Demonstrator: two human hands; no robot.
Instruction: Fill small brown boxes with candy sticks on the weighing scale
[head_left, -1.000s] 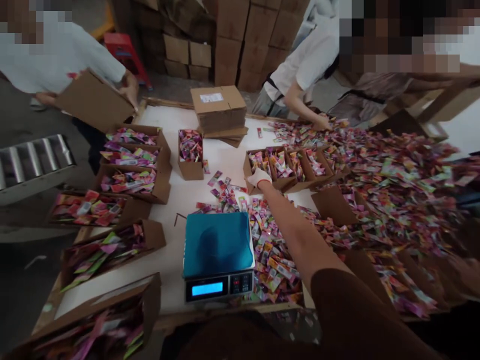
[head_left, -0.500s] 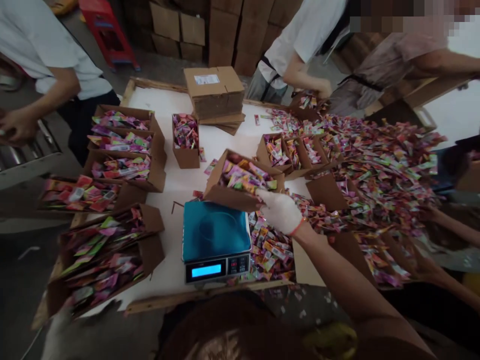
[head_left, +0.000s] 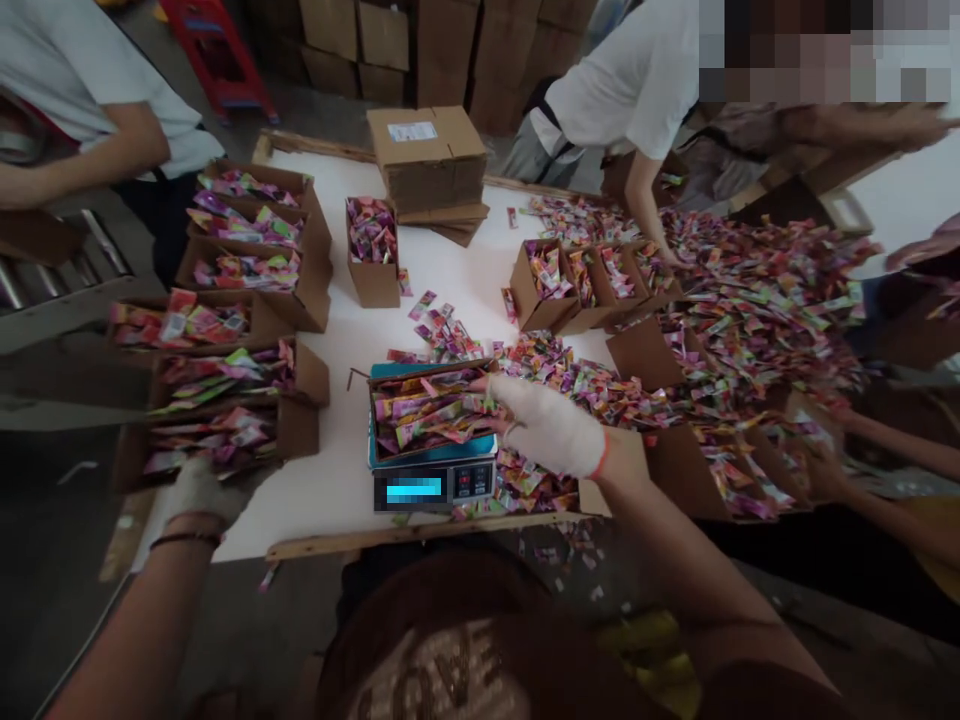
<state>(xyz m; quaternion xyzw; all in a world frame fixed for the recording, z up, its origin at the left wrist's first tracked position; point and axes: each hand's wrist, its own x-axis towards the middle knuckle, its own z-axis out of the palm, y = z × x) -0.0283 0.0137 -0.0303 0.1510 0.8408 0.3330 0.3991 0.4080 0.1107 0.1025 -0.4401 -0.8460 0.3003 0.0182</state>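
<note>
A small open cardboard box [head_left: 431, 455] full of candy-like wrapped packets [head_left: 420, 408] rests on the blue pan of a digital scale [head_left: 472, 482]. My right hand [head_left: 555, 425], in a white glove, is at the box's right end. Its thumb and fingers are apart, fingertips at the box rim. At the left, my gloved left hand [head_left: 196, 492] is against the near side of another filled box [head_left: 289, 430]. Blur and shadow hide its fingers. The scale's display [head_left: 412, 490] is lit, its digits masked.
More filled boxes [head_left: 315, 265] line the table's left side. One filled box [head_left: 373, 285] stands near stacked flat cartons [head_left: 427, 150]. A large heap of packets [head_left: 772, 300] covers the right, with several boxes [head_left: 536, 300] among it. Co-workers [head_left: 630, 80] stand around the table.
The held box has come down onto the scale pan, and my right hand's grip has loosened. My left hand has moved up to the front left box. A co-worker's arm has reached into the heap.
</note>
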